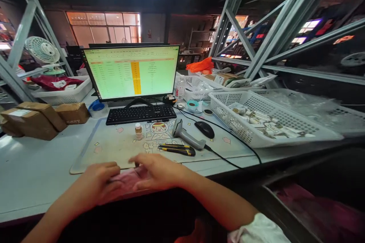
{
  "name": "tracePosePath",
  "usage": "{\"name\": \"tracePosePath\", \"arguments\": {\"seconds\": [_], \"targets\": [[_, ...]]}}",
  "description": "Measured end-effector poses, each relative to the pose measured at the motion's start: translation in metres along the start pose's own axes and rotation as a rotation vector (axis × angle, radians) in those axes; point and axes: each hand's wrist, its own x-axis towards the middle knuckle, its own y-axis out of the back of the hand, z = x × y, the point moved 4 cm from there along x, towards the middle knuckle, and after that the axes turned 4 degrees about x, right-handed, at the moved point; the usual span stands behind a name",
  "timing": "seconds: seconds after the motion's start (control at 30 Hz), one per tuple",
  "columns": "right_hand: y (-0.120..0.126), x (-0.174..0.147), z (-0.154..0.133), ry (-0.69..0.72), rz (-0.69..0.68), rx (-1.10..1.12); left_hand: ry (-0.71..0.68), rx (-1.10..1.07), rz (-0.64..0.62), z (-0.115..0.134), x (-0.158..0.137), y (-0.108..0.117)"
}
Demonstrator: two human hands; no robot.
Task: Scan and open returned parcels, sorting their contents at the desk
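A crumpled pink plastic bag (125, 183) lies at the front edge of the desk, between my two hands. My left hand (99, 177) has its fingers curled over the bag's left side. On the other side, my right hand (155, 171) pinches the bag, its thumb low and its fingers bent over the top. The bag's contents, if any, are hidden. Just beyond my hands stands a small amber bottle (138, 132) with a white cap. To its right a yellow and black utility knife (176, 149) lies beside a grey barcode scanner (188, 136).
A monitor (114, 72) stands behind a black keyboard (139, 114). A mouse (204, 129) lies to the right, near a white basket (230, 121) of small boxes. Brown cartons (37, 121) sit at left, near a tape roll (97, 108). The scanner's cable (222, 158) crosses the mat.
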Motion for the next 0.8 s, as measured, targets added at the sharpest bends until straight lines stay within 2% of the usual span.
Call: {"name": "tracePosePath", "arguments": {"seconds": [0.07,0.13,0.2,0.3,0.37,0.4,0.47,0.53,0.57,0.63,0.67,0.73,0.8], "targets": [[-0.009,-0.003,-0.007,-0.048,-0.15,0.03,-0.1,-0.011,0.022,0.025,-0.001,-0.007],[-0.009,-0.011,-0.008,-0.039,-0.18,0.1,-0.149,-0.08,0.063,0.033,0.002,-0.011],[0.003,-0.024,-0.006,0.024,-0.111,0.186,-0.144,-0.201,0.155,0.026,0.008,-0.007],[0.049,-0.049,0.008,0.072,0.062,0.304,-0.065,-0.427,0.44,0.002,0.028,0.01],[0.104,-0.062,0.028,0.057,0.319,0.4,0.009,-0.588,0.628,-0.015,0.049,0.02],[0.136,-0.066,0.043,0.041,0.514,0.453,0.049,-0.656,0.689,-0.023,0.063,0.023],[0.202,-0.076,0.08,-0.033,0.991,0.527,0.116,-0.742,0.752,-0.035,0.095,0.023],[0.247,-0.081,0.121,-0.247,1.288,0.554,0.167,-0.757,0.764,-0.043,0.129,0.017],[0.26,-0.082,0.14,-0.405,1.336,0.552,0.186,-0.746,0.757,-0.047,0.144,0.012],[0.268,-0.085,0.165,-0.626,1.345,0.508,0.209,-0.704,0.707,-0.051,0.167,-0.001],[0.265,-0.085,0.173,-0.679,1.315,0.48,0.21,-0.669,0.657,-0.051,0.175,-0.008],[0.244,-0.082,0.176,-0.684,1.235,0.432,0.187,-0.564,0.503,-0.05,0.185,-0.024],[0.208,-0.071,0.17,-0.645,1.109,0.402,0.158,-0.433,0.355,-0.045,0.187,-0.038]]}}
